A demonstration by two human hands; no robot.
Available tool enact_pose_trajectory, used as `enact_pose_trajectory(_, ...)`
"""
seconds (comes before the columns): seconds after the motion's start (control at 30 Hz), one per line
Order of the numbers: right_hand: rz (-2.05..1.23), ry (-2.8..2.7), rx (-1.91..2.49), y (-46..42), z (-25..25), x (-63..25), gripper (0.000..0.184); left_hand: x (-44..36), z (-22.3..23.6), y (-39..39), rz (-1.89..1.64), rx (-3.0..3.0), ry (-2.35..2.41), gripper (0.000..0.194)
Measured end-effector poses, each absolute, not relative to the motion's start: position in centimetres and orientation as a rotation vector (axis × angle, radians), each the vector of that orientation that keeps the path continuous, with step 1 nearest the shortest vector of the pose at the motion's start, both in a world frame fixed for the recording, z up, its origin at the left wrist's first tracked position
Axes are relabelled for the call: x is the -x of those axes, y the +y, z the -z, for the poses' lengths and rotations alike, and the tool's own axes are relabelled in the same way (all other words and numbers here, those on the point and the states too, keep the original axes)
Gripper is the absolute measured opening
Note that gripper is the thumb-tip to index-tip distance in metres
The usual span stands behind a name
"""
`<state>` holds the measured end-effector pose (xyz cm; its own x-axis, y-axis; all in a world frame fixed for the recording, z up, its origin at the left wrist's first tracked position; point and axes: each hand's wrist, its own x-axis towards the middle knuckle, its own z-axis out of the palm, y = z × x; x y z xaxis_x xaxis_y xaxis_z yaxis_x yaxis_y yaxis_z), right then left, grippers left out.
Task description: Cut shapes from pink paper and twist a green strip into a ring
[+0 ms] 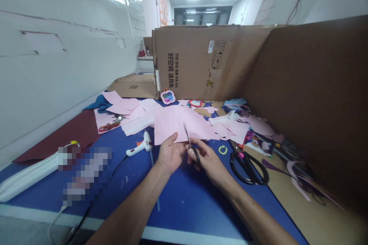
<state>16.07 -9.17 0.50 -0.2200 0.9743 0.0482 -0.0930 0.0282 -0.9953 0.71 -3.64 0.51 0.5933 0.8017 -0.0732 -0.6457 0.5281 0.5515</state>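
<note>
In the head view my right hand (204, 154) is closed around the black handles of small scissors (186, 133), whose blades point up and away over a pink sheet (172, 122). Beside it on the left, my left hand (171, 155) is turned partly palm up, thumb raised and apart from the fingers. Its fingertips reach toward my right hand, close to the scissors; whether they touch is hard to see. Both hands are at the near edge of the pink sheet, above the blue table (184, 203).
A white glue gun (142, 144) and a glue stick (154, 180) lie left of my hands. To the right are large black-handled scissors (249, 167) and a yellow-green ring (222, 149). Pink scraps (230, 129) lie around. Cardboard walls (195, 61) stand behind and to the right.
</note>
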Motion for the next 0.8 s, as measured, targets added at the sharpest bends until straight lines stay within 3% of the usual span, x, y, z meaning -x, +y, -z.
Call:
enact_pose_trajectory(0.27,-1.389,-1.316,0.979,-8.96,-0.58,-16.02,0.049,-0.91,-0.43,-3.94,-0.886,-0.566,0.387,0.056)
enact_pose_trajectory(0.5,-1.43,-1.284,0.986,-8.98,-0.62,-16.15,0.05,-1.14,-0.49,-3.98,-0.923,-0.536,0.404,0.043)
enact_pose_trajectory(0.8,-1.43,-1.278,1.005,-9.03,-0.86,-16.2,0.046,-1.25,-0.58,-4.09,-0.9,-0.565,0.415,0.043)
